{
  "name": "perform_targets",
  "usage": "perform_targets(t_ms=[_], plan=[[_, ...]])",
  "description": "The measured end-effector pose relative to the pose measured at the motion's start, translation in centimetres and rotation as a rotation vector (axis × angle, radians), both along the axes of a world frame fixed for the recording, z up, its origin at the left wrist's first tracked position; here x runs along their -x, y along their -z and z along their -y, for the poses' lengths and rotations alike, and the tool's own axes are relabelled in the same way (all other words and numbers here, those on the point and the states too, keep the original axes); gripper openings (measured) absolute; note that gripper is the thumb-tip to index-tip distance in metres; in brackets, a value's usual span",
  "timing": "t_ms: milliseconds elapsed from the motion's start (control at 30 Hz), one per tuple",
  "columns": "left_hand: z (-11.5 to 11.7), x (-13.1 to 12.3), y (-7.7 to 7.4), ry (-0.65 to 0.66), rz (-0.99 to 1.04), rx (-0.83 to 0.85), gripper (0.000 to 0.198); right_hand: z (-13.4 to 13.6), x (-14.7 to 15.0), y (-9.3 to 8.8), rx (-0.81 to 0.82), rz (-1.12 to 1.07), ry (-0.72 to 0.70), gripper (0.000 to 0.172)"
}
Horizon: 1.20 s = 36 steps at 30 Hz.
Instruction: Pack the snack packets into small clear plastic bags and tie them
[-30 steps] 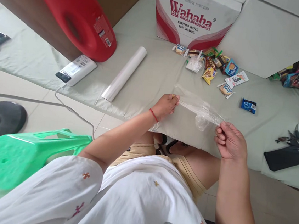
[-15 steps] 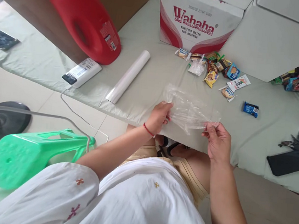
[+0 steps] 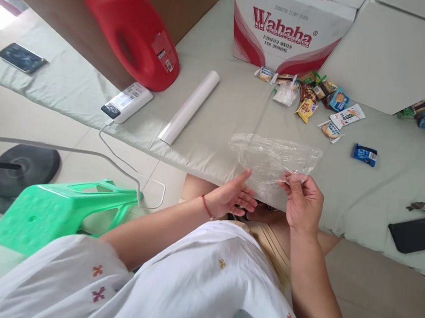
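A clear plastic bag (image 3: 273, 158) hangs spread out over the near edge of the cloth-covered table (image 3: 225, 110). My right hand (image 3: 302, 201) pinches the bag's lower edge between thumb and fingers. My left hand (image 3: 233, 196) is just below the bag's left side, palm up, fingers stretched out and apart, holding nothing. A red string circles my left wrist.
A roll of plastic bags (image 3: 189, 107), a white power bank (image 3: 127, 102) with its cable, a red jug (image 3: 130, 24), a Wahaha carton (image 3: 283, 27), several snack packets (image 3: 317, 101), a blue packet (image 3: 365, 155), a black wallet (image 3: 419, 234) and keys. A green stool (image 3: 62, 211) stands left.
My left hand has let go of the bag and dropped below it, opening flat. The bag has spread open wider, held by my right hand alone.
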<state>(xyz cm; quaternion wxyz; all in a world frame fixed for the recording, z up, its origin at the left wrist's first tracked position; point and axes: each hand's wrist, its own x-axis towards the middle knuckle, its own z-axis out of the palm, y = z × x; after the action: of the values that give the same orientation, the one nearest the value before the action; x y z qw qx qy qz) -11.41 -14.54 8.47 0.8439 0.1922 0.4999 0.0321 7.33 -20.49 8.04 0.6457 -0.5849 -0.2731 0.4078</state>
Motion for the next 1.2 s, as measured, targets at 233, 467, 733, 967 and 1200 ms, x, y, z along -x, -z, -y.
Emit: perform_targets(t_ms=[233, 467, 733, 967, 1200], plan=[[-1.0, -3.9, 1.0, -0.250, -0.079, -0.264, 0.055, 0.8, -3.2, -0.7, 0.138, -0.101, -0.005, 0.042], [-3.5, 0.2, 1.0, -0.117, 0.157, -0.310, 0.063, 1.0, -10.5, -1.7, 0.421, -0.282, -0.050, 0.051], [-4.8, 3.4, 2.0, -0.044, 0.127, -0.386, 0.072, 0.9, -13.9, -0.7, 0.424, -0.260, -0.122, 0.040], [-4.7, 6.1, 0.8, 0.493, -0.433, -0.780, 0.069, 2.2, -13.5, 0.6, 0.472, -0.153, -0.218, 0.039], [-3.5, 5.3, -5.6, 0.013, -1.043, -1.830, 0.022, 3.3, -11.5, 0.2, 0.455, -0.004, -0.272, 0.043]])
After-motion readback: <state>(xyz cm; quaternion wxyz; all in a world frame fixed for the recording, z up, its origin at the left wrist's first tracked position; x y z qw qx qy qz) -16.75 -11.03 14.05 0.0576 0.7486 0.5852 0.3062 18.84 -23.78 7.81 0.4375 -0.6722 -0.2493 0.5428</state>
